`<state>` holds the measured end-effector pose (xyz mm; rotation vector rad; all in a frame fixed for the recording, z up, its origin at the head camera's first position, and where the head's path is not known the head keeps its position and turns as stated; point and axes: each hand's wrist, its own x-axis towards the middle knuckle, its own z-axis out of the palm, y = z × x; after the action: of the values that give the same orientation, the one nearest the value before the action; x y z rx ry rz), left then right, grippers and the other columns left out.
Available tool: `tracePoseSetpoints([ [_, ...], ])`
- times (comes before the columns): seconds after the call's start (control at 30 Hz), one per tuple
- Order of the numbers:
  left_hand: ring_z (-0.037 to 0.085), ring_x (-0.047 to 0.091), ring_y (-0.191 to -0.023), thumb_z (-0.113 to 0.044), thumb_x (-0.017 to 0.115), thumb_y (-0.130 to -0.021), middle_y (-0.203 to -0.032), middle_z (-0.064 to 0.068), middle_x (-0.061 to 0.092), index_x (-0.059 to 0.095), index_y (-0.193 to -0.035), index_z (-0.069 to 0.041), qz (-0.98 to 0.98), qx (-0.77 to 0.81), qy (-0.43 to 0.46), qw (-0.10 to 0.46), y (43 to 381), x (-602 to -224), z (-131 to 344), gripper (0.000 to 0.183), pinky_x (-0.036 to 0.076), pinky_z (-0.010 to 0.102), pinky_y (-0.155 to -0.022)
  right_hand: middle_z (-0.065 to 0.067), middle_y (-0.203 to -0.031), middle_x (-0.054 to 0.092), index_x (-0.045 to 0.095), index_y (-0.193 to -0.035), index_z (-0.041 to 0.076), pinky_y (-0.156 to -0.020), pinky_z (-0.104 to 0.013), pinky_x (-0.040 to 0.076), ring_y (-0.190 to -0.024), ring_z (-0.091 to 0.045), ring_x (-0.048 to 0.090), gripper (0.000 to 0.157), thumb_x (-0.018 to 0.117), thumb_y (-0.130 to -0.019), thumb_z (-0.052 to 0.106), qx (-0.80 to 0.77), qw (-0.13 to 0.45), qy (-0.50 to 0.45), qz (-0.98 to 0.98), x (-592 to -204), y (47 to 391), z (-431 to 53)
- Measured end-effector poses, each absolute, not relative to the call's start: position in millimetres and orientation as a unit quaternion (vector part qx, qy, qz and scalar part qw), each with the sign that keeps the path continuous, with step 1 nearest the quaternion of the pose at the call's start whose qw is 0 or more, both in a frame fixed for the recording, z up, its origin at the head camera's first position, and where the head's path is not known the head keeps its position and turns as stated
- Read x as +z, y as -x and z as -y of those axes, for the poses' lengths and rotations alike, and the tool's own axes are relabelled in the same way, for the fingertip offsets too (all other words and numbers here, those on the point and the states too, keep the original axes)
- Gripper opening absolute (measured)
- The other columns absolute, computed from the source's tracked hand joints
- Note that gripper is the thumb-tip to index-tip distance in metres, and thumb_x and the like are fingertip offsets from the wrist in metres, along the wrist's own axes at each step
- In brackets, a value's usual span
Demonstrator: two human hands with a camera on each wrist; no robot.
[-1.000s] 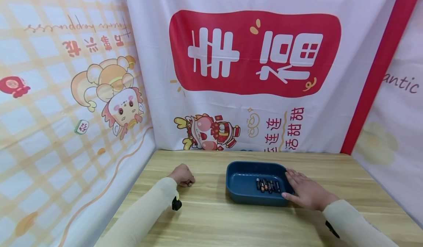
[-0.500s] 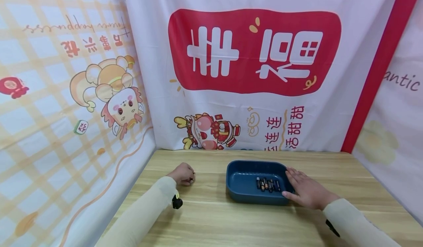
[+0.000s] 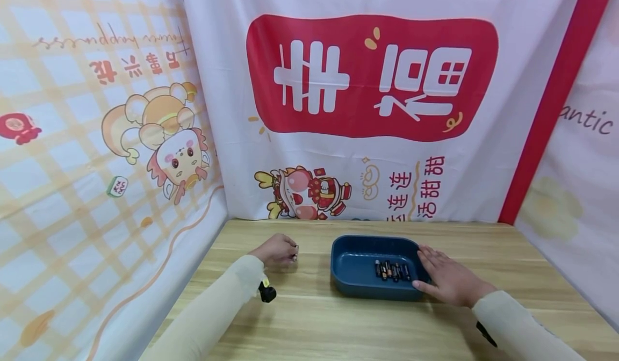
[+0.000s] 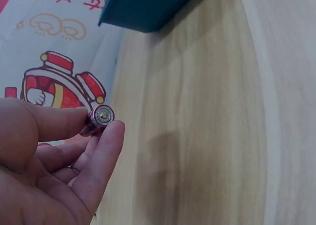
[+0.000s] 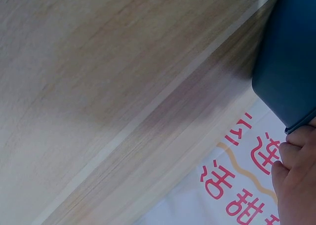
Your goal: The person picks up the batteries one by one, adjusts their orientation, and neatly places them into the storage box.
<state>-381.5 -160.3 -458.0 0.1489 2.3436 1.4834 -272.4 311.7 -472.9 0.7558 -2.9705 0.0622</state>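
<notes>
In the left wrist view, the thumb and a finger of my left hand [image 4: 64,151] pinch a small cylindrical battery [image 4: 103,115], its metal end facing the camera. In the head view this left hand [image 3: 279,251] is over the table, left of a dark blue rectangular tub [image 3: 358,291]. Inside the tub, toward its right end, several small dark batteries [image 3: 391,271] lie side by side. My right hand [image 3: 452,279] rests on the tub's right end, fingers fairly straight along the rim and thumb at the near corner. Only part of this hand shows in the right wrist view.
The tub stands on a light wood-grain table [image 3: 309,323]. A white printed cloth [image 3: 232,135] with a red panel hangs at the table's back edge. More printed cloth hangs on the left [image 3: 72,189] and right [image 3: 580,189] sides.
My left hand has lifted a little and moved right, toward the tub, with the battery between its fingertips. My right hand and the tub have stayed where they were.
</notes>
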Motion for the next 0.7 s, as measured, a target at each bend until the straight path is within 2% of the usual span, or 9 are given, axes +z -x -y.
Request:
tracePoseSetpoints([
  [0.1, 0.022, 0.066, -0.079, -0.002, 0.056, -0.096, -0.109, 0.030, 0.062, 0.054, -0.125, 0.015, -0.818, 0.536, -0.061, 0.199, 382, -451, 155, 0.033, 0.057, 0.044, -0.083, -0.021, -0.155, 0.025, 0.035, -0.146, -0.005, -0.114, -0.054, 0.023, -0.142, -0.038, 0.023, 0.086, 0.039, -0.096, 0.065, 0.020, 0.041, -0.249, 0.967, -474, 272, -312],
  [0.2, 0.023, 0.066, -0.083, -0.003, 0.055, -0.097, -0.111, 0.030, 0.061, 0.055, -0.125, 0.013, -0.812, 0.541, -0.066, 0.209, 383, -445, 150, 0.032, 0.056, 0.044, -0.086, -0.020, -0.155, 0.025, 0.035, -0.147, -0.004, -0.114, -0.053, 0.023, -0.142, -0.037, 0.023, 0.086, 0.040, -0.096, 0.065, 0.018, 0.042, -0.248, 0.968, -474, 272, -312],
  [0.37, 0.025, 0.066, -0.087, -0.003, 0.054, -0.098, -0.111, 0.029, 0.061, 0.057, -0.121, 0.009, -0.797, 0.558, -0.069, 0.220, 382, -432, 138, 0.026, 0.056, 0.043, -0.085, -0.020, -0.156, 0.025, 0.035, -0.147, -0.004, -0.115, -0.053, 0.022, -0.142, -0.037, 0.022, 0.087, 0.039, -0.095, 0.066, 0.019, 0.037, -0.245, 0.969, -474, 272, -311],
  [0.6, 0.025, 0.066, -0.088, -0.006, 0.056, -0.098, -0.099, 0.019, 0.065, 0.060, -0.115, 0.004, -0.785, 0.569, -0.067, 0.234, 381, -423, 117, 0.020, 0.058, 0.041, -0.083, -0.020, -0.156, 0.025, 0.035, -0.147, -0.004, -0.115, -0.054, 0.022, -0.142, -0.037, 0.022, 0.087, 0.039, -0.095, 0.066, 0.020, 0.039, -0.247, 0.968, -475, 274, -312],
  [0.7, 0.025, 0.066, -0.088, -0.005, 0.056, -0.098, -0.099, 0.019, 0.065, 0.061, -0.114, 0.003, -0.783, 0.571, -0.073, 0.237, 381, -422, 109, 0.018, 0.057, 0.042, -0.084, -0.020, -0.156, 0.025, 0.035, -0.147, -0.004, -0.115, -0.052, 0.022, -0.143, -0.036, 0.022, 0.088, 0.037, -0.095, 0.067, 0.017, 0.041, -0.248, 0.968, -475, 275, -312],
])
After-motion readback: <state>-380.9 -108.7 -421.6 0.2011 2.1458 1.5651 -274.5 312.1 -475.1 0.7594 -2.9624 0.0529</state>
